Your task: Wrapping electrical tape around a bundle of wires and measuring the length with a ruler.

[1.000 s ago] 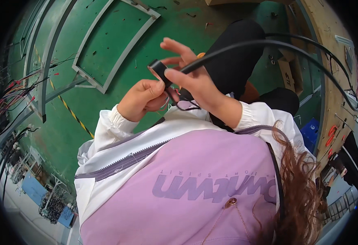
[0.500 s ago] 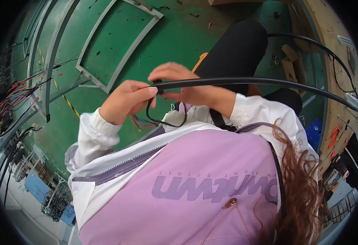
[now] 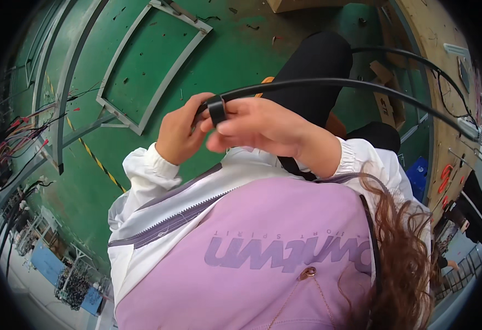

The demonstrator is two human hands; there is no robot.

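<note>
A long black cable (image 3: pixel 312 82) arches from my hands to the workbench on the right. My left hand (image 3: pixel 180 132) is closed around its near end, the fingertips partly hidden behind the cable. A glossy black band (image 3: pixel 216 110), which looks like tape, stands up at the cable's end between my two hands. My right hand (image 3: pixel 274 126) reaches in under the cable with its fingers bent around the band; the fingertips are slightly smeared. Part of the band is hidden by the fingers.
A grey metal frame (image 3: pixel 169 88) lies on the green floor (image 3: pixel 235 49) ahead. Bundled wires (image 3: pixel 18 143) with red ends hang at the left. Along the right runs a wooden workbench (image 3: pixel 444 143) with red-handled tools (image 3: pixel 445 177). A cardboard box (image 3: pixel 385 104) sits near my leg.
My right hand has come down and toward me, and the cable has risen across the view. The band now shows upright at my fingers. The dangling thin black loop no longer shows.
</note>
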